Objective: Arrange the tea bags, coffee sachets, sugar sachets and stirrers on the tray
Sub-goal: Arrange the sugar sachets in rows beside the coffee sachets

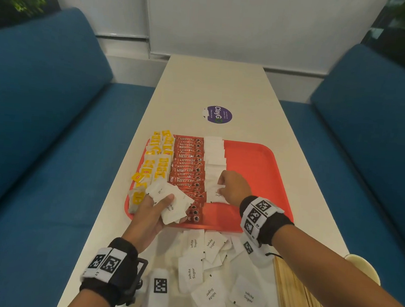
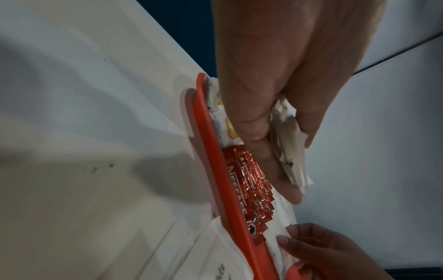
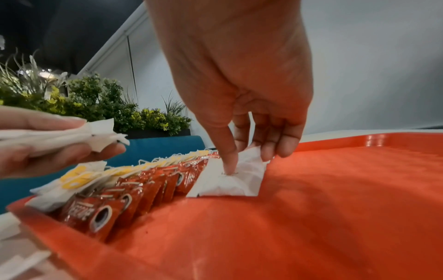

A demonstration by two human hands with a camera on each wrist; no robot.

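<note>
- Your left hand (image 1: pixel 152 213) grips sugar sachets (image 1: pixel 172 203); your right hand (image 1: pixel 232 188) pinches one sachet (image 1: pixel 217 195) on the red tray (image 1: pixel 256 167).
- White table (image 1: pixel 214 86), blue benches (image 1: pixel 42 107) both sides.

Sachets (image 1: pixel 168 199) in my left hand (image 1: pixel 146 218) cover part of the coffee row (image 1: pixel 188 166); stirrers (image 1: pixel 289 293) under my right arm (image 1: pixel 328 267) run off-frame.

Bare forearms (image 1: pixel 332 279), no sleeves, left hand (image 1: pixel 148 218) and right hand (image 1: pixel 234 188) ungloved, bare fingers (image 3: pixel 282 145), black fabric wristband (image 1: pixel 270 229) on each wrist, white tags (image 1: pixel 256 212) printed with black square codes round both bands, black bracket (image 1: pixel 139 275) at left wrist
</note>
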